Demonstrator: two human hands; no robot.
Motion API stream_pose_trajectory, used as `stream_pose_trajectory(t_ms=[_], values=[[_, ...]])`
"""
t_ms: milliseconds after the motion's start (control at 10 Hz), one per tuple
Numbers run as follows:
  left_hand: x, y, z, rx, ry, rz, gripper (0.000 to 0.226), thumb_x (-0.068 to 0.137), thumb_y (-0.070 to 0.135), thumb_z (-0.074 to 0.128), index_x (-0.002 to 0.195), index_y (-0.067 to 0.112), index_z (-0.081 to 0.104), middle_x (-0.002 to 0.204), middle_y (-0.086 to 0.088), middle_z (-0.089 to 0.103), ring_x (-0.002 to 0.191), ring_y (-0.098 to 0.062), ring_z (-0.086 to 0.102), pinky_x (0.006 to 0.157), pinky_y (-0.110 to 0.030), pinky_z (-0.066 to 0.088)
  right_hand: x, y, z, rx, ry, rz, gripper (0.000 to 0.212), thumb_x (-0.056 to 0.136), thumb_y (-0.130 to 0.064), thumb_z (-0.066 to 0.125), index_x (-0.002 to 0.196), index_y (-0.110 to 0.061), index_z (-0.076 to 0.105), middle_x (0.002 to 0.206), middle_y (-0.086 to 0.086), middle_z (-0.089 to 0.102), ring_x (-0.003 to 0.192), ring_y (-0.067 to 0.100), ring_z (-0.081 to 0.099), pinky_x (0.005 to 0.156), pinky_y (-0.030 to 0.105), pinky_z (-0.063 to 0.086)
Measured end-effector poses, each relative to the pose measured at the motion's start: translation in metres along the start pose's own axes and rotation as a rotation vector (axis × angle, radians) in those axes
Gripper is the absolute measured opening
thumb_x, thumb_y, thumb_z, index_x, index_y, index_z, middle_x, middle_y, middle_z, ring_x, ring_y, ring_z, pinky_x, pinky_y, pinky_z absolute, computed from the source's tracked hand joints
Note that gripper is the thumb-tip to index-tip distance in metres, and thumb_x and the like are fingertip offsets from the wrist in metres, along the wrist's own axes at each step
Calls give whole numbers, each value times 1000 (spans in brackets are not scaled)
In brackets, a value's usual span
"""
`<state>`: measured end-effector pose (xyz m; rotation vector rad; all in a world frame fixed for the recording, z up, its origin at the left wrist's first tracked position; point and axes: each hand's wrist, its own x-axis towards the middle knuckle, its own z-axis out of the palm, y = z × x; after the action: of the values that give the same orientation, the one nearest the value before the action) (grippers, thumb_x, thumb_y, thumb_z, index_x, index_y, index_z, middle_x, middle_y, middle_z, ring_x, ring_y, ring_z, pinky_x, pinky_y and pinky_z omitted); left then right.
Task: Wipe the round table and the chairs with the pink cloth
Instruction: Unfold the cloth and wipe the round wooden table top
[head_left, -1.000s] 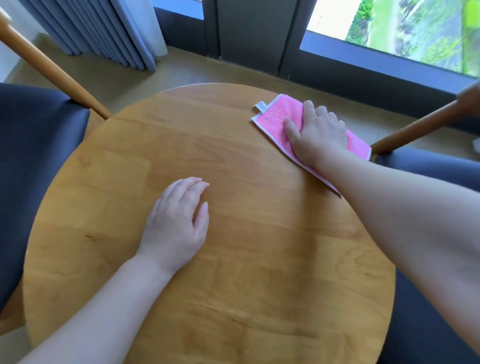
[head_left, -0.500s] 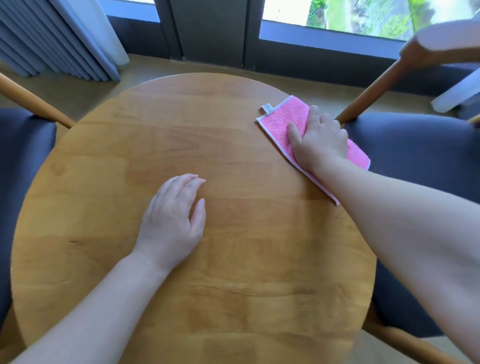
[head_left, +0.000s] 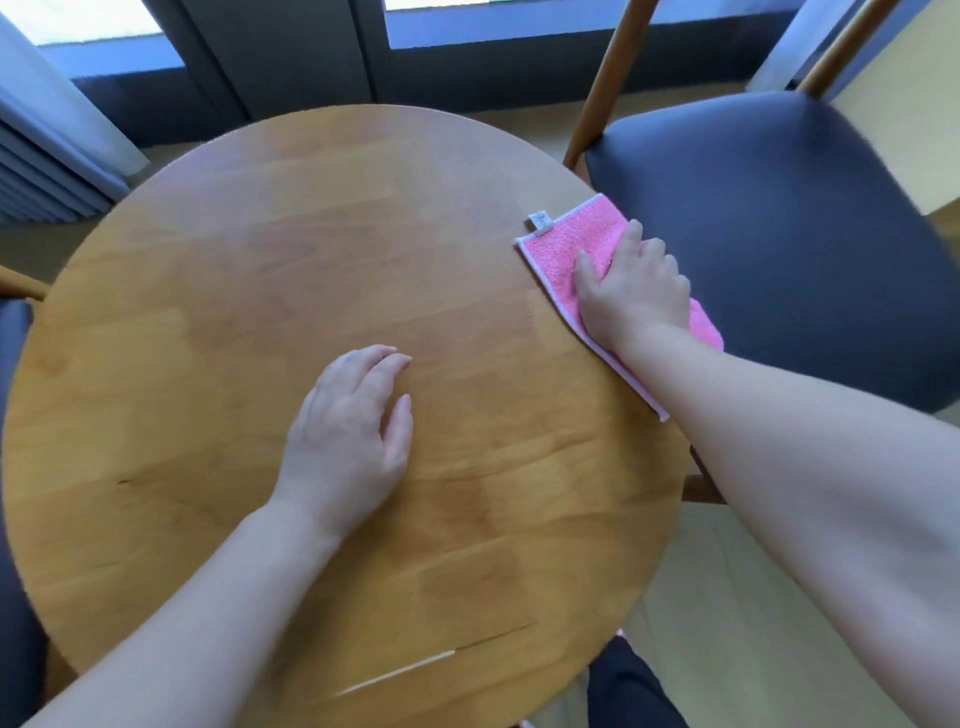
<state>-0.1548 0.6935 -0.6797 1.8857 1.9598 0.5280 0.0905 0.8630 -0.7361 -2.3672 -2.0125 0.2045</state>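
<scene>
The round wooden table (head_left: 260, 312) fills the middle of the view. A pink cloth (head_left: 566, 244) with a white label lies on its right rim, partly overhanging toward a chair's dark seat (head_left: 779, 234). My right hand (head_left: 631, 291) presses palm down on the cloth, thumb spread along the tabletop. My left hand (head_left: 353, 431) rests flat near the table's centre and holds nothing. A second dark chair seat (head_left: 15, 623) shows at the left border, mostly cut off.
The right chair's wooden posts (head_left: 602, 78) rise just behind the table's right edge. A pleated curtain (head_left: 47, 145) hangs at the far left, and dark window frames (head_left: 291, 57) run along the back. Pale floor (head_left: 727, 649) shows at lower right.
My right hand has slid the cloth toward the table's right rim, so it now overhangs by the chair. The view has swung right and down. My left hand has stayed in place.
</scene>
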Motion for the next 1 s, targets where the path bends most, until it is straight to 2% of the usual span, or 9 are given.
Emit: stream_pose_trajectory(t_ms=[200, 400, 600, 700, 800, 900, 1000], values=[[-14, 27, 11, 0, -47, 26, 43, 86, 23, 50, 123, 4, 61, 128, -10, 57, 123, -29, 50, 102, -47, 42, -37, 20, 1, 48, -5, 40, 81, 91, -59, 27, 149, -3, 17, 132, 21, 45, 113, 37, 48, 89, 46, 40], [-37, 48, 18, 8, -20, 15, 41, 86, 22, 51, 122, 5, 61, 127, -10, 58, 122, -29, 51, 100, -47, 44, -67, 32, -1, 78, -22, 45, 84, 91, -58, 28, 149, 1, 14, 129, 21, 45, 108, 36, 51, 86, 44, 42], [-66, 74, 30, 19, -9, -43, 35, 88, 12, 60, 123, 5, 61, 128, -10, 57, 123, -29, 49, 103, -47, 42, -106, 40, -3, 72, -79, 82, 88, 90, -59, 28, 148, 4, 11, 125, 20, 45, 103, 34, 51, 82, 42, 43], [-74, 93, 29, 16, 6, -45, 40, 87, 20, 53, 123, 6, 61, 127, -9, 58, 122, -28, 50, 102, -45, 43, -124, 44, -7, 79, -168, 34, 88, 93, -60, 27, 149, 4, 3, 134, 21, 35, 114, 36, 45, 93, 44, 41], [-72, 108, 31, 29, 44, 5, 40, 84, 19, 54, 120, 3, 62, 124, -12, 59, 119, -30, 53, 98, -45, 46, -117, 51, -21, 278, -335, 36, 84, 96, -55, 30, 150, 0, -2, 146, 24, 25, 128, 39, 37, 104, 45, 33], [-59, 132, 54, 45, 12, 124, 36, 83, 13, 60, 116, 0, 64, 121, -15, 61, 115, -34, 56, 94, -44, 49, -97, 63, -45, 472, -470, 58, 67, 101, -42, 28, 149, 2, 14, 146, 23, 35, 129, 36, 41, 101, 39, 34], [-44, 163, 83, 80, -102, 230, 39, 85, 11, 62, 122, -3, 60, 127, -19, 57, 120, -34, 52, 98, -46, 46, -87, 79, -59, 554, -529, 18, 49, 102, -33, 29, 134, 2, 44, 133, 20, 51, 120, 33, 49, 91, 34, 38]])
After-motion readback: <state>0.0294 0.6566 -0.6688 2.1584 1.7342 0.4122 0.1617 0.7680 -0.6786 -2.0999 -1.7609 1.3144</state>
